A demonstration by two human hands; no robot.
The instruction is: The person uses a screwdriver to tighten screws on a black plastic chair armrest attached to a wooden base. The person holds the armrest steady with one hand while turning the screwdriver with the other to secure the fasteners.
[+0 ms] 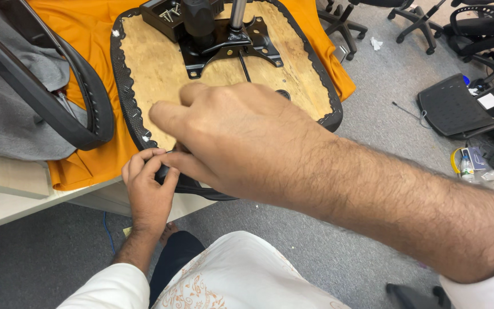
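1. The upturned chair seat (161,63) lies underside up on an orange cloth (87,154) spread over a table (7,206), in the far middle of the view. Its plywood base faces the camera.
2. A black fabric edging (122,86) runs around the seat's rim, fastened by a row of staples along the left side.
3. A black metal mechanism plate (230,46) is fixed at the far centre of the plywood, with a metal column rising from it and loose screws (170,12) lying in a recess on its left.
4. The left hand (148,191) is at the near edge of the seat, fingers curled closed and pinching the black edging at the rim.
5. The right hand (241,143) reaches in from the right, over the near part of the seat. Its thumb and fingers are drawn together at the same spot on the rim, touching the edging beside the left hand; what they grip, if anything, I cannot tell.
6. A black curved chair frame (81,109) rests on a grey pad at the far left, on the cloth.
7. Other chair parts (458,109) and wheeled bases lie on the grey carpet at the far right.
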